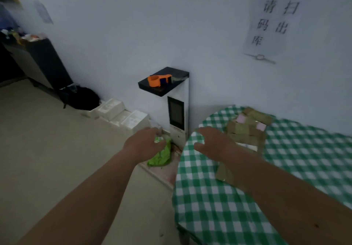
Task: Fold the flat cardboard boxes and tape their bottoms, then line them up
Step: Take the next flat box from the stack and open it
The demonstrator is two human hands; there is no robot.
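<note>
A pile of flat brown cardboard boxes [245, 130] with pink labels lies on the round table with a green checked cloth [219, 197], near the wall. One more flat piece [224, 173] lies under my right forearm. My right hand [213, 142] hovers over the table's left edge, fingers spread and relaxed, holding nothing. My left hand [146, 142] reaches forward over the floor left of the table, fingers loose and empty. An orange tape dispenser [159, 80] sits on the black top of a white cabinet [179, 109] against the wall.
A green bag [161, 156] lies on the floor below my left hand. White foam boxes [122, 115] line the wall. A black bag [82, 98] and a dark counter [43, 64] stand at the far left. A paper sign [274, 20] hangs on the wall.
</note>
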